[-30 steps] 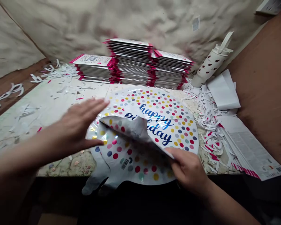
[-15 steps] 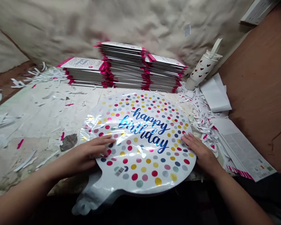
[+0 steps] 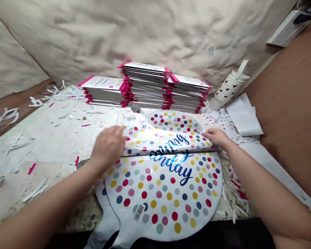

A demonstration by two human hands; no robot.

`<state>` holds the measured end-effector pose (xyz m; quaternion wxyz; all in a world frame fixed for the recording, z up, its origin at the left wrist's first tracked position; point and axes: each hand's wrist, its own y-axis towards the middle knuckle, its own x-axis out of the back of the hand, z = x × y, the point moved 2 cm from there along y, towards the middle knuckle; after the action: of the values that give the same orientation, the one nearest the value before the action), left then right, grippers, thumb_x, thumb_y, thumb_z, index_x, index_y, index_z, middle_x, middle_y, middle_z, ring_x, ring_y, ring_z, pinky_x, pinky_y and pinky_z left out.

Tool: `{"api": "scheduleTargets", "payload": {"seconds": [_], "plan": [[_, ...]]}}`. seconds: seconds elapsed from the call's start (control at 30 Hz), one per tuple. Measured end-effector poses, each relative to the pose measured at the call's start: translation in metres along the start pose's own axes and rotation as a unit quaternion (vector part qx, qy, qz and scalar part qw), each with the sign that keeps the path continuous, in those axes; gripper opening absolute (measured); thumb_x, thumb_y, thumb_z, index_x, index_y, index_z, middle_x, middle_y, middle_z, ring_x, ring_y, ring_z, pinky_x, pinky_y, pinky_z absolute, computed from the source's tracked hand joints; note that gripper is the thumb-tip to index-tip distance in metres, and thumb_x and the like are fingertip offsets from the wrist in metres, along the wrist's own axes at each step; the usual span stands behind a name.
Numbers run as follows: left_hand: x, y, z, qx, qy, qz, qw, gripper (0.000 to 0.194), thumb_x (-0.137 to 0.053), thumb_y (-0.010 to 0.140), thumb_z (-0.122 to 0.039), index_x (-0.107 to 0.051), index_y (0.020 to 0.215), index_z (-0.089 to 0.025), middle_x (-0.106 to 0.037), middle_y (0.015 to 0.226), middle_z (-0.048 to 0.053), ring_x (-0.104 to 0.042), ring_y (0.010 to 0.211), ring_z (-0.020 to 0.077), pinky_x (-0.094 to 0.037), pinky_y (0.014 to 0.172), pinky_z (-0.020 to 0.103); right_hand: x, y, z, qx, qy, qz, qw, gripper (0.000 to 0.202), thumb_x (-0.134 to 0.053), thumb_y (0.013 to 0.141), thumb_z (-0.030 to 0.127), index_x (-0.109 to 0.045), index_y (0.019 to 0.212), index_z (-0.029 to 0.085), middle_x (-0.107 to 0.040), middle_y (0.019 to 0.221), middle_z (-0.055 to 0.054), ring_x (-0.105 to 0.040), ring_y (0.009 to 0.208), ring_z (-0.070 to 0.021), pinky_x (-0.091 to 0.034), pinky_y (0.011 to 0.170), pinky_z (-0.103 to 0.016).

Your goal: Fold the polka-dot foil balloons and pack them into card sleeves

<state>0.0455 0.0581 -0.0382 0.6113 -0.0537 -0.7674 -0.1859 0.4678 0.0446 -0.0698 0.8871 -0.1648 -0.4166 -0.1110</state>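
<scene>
A flat foil balloon with coloured dots [image 3: 155, 135] is folded over across its middle, its tail pointing to the back. My left hand [image 3: 110, 145] is closed on its left edge. At the right end of the fold, my right hand [image 3: 216, 136] pinches the same balloon. Beneath it lies another dotted balloon [image 3: 168, 197], with part of its blue lettering and a barcode showing. The grey tail of one more balloon sticks out at the lower left.
Three stacks of pink-edged packets [image 3: 145, 90] stand at the back. A white tumbler with hearts [image 3: 226, 90] leans at the back right, near paper shreds and white sheets [image 3: 245, 116]. More shreds [image 3: 57, 93] lie at the left.
The top balloon, lying flat before, is now folded with its near part turned over to the back. Both hands have closed on it and moved away from the body. The camera view has shifted.
</scene>
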Motion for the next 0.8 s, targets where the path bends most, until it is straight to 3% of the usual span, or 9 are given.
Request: {"api": "scheduleTargets", "payload": {"seconds": [0.07, 0.17, 0.27, 0.3, 0.4, 0.5, 0.63, 0.7, 0.8], "plan": [[-0.008, -0.024, -0.018, -0.109, 0.019, 0.054, 0.992, 0.053, -0.032, 0.09, -0.041, -0.042, 0.132, -0.011, -0.044, 0.135, 0.016, -0.037, 0.125, 0.0297, -0.031, 0.102, 0.046, 0.003, 0.002, 0.003, -0.02, -0.049, -0.021, 0.998, 0.032, -0.063, 0.065, 0.047, -0.062, 0.072, 0.016, -0.059, 0.059, -0.001, -0.054, 0.057, -0.0168, -0.04, 0.051, -0.026], [-0.022, -0.052, -0.028, -0.134, 0.028, 0.164, 0.977, 0.063, -0.032, 0.087, -0.054, -0.035, 0.137, -0.015, -0.03, 0.144, 0.016, -0.026, 0.131, 0.0355, -0.026, 0.103, 0.051, 0.001, -0.013, 0.025, -0.039, -0.117, -0.101, 0.987, 0.048, -0.064, 0.067, 0.045, -0.059, 0.102, 0.013, -0.063, 0.094, -0.015, -0.056, 0.089, -0.0302, -0.044, 0.072, -0.039], [-0.028, -0.062, -0.028, -0.113, 0.045, 0.183, 0.976, 0.064, -0.032, 0.084, -0.06, -0.025, 0.14, -0.031, -0.018, 0.148, 0.012, -0.014, 0.133, 0.0415, -0.02, 0.099, 0.061, -0.033, -0.053, 0.076, 0.103, -0.18, -0.14, 0.968, 0.059, -0.041, 0.086, 0.044, -0.036, 0.131, 0.008, -0.044, 0.13, -0.024, -0.041, 0.119, -0.0343, -0.033, 0.094, -0.05], [-0.029, -0.062, -0.028, -0.111, 0.051, 0.184, 0.975, 0.062, -0.031, 0.084, -0.061, -0.023, 0.14, -0.035, -0.017, 0.149, 0.012, -0.012, 0.133, 0.0426, -0.019, 0.098, 0.063, -0.054, -0.071, 0.095, 0.202, -0.189, -0.068, 0.959, 0.061, -0.032, 0.089, 0.044, -0.03, 0.135, 0.003, -0.038, 0.135, -0.025, -0.035, 0.125, -0.0341, -0.028, 0.099, -0.051], [-0.03, -0.06, -0.028, -0.105, 0.069, 0.184, 0.975, 0.061, -0.031, 0.084, -0.061, -0.021, 0.139, -0.037, -0.016, 0.149, 0.013, -0.011, 0.133, 0.0436, -0.019, 0.095, 0.065, -0.103, -0.114, 0.124, 0.337, -0.195, 0.066, 0.919, 0.07, -0.043, 0.079, 0.061, -0.031, 0.138, 0.026, -0.031, 0.145, 0.0, -0.027, 0.132, -0.0219, -0.021, 0.109, -0.033], [-0.026, -0.058, -0.028, -0.103, 0.076, 0.191, 0.973, 0.062, -0.029, 0.084, -0.063, -0.018, 0.14, -0.038, -0.014, 0.149, 0.013, -0.01, 0.133, 0.0426, -0.021, 0.094, 0.064, -0.1, -0.125, 0.095, 0.301, -0.234, 0.109, 0.918, 0.072, -0.038, 0.079, 0.065, -0.025, 0.141, 0.029, -0.024, 0.148, 0.003, -0.021, 0.135, -0.0209, -0.014, 0.111, -0.034], [-0.021, -0.05, -0.043, -0.073, 0.065, 0.215, 0.972, 0.065, -0.025, 0.083, -0.065, -0.026, 0.139, -0.033, -0.016, 0.149, 0.012, -0.011, 0.134, 0.04, -0.021, 0.098, 0.062, -0.04, -0.123, 0.016, 0.109, -0.28, -0.005, 0.954, 0.068, -0.02, 0.091, 0.045, -0.019, 0.139, -0.004, -0.023, 0.143, -0.027, -0.02, 0.133, -0.0375, -0.012, 0.103, -0.061], [-0.021, -0.043, -0.063, -0.065, 0.055, 0.187, 0.979, 0.07, -0.023, 0.084, -0.064, -0.029, 0.14, -0.023, -0.017, 0.149, 0.012, -0.009, 0.136, 0.0356, -0.018, 0.104, 0.055, -0.027, -0.132, -0.001, 0.099, -0.284, -0.045, 0.953, 0.062, -0.021, 0.091, 0.041, -0.023, 0.14, 0.003, -0.031, 0.141, -0.022, -0.024, 0.132, -0.0336, -0.012, 0.106, -0.055], [-0.033, -0.036, -0.099, -0.08, 0.036, 0.17, 0.982, 0.081, -0.022, 0.082, -0.067, -0.022, 0.142, -0.013, -0.016, 0.149, 0.015, -0.01, 0.136, 0.0336, -0.018, 0.107, 0.049, -0.039, -0.143, 0.007, 0.151, -0.253, -0.037, 0.955, 0.059, -0.035, 0.086, 0.053, -0.035, 0.137, 0.024, -0.044, 0.135, -0.011, -0.033, 0.128, -0.0295, -0.017, 0.108, -0.046]]}}
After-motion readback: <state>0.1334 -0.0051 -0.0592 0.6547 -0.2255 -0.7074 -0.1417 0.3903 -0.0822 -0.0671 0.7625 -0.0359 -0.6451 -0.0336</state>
